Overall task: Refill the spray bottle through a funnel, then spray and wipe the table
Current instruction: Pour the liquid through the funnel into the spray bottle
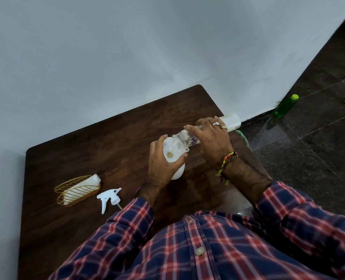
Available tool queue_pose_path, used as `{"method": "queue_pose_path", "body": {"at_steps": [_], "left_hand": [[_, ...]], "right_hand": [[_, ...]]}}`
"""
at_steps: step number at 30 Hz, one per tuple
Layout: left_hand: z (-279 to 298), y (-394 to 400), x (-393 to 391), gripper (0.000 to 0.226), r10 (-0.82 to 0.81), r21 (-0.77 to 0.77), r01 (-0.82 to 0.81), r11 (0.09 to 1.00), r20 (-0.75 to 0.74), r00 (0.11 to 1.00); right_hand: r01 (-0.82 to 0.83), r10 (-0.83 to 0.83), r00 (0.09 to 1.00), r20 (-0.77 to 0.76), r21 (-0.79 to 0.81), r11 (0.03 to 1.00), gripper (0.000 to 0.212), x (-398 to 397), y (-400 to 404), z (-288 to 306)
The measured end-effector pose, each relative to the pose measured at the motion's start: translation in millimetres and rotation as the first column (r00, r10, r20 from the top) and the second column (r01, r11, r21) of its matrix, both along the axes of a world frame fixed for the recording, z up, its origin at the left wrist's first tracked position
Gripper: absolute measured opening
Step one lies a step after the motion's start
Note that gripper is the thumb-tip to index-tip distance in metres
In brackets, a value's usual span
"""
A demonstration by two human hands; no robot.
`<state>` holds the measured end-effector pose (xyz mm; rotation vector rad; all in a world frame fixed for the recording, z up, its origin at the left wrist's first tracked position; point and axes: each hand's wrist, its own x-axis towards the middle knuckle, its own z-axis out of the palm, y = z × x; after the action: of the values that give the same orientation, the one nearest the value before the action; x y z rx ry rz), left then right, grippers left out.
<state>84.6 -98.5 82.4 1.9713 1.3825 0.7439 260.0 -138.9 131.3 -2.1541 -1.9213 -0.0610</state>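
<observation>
A white funnel (172, 151) sits in the neck of a white spray bottle (178, 171) standing on the dark wooden table (111, 142). My left hand (163, 166) grips the funnel and the bottle's top. My right hand (210, 138) holds a clear refill bottle (231, 120) tipped almost level, its open threaded mouth (178, 139) over the funnel's rim. The white trigger spray head (109, 198) lies detached on the table, left of my left arm.
A gold wire holder (76, 190) with a white cloth or tissues in it stands at the left of the table. A green bottle (285, 106) stands on the dark floor by the wall, to the right. White walls border the table's back and left.
</observation>
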Motion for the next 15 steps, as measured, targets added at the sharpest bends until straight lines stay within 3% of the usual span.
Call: {"method": "queue_pose_path", "body": {"at_steps": [15], "left_hand": [[-0.2, 0.9, 1.3, 0.085, -0.002, -0.014, 0.002, 1.0, -0.021, 1.0]], "right_hand": [[-0.01, 0.009, 1.0, 0.021, 0.023, 1.0, 0.07, 0.4, 1.5, -2.3]]}}
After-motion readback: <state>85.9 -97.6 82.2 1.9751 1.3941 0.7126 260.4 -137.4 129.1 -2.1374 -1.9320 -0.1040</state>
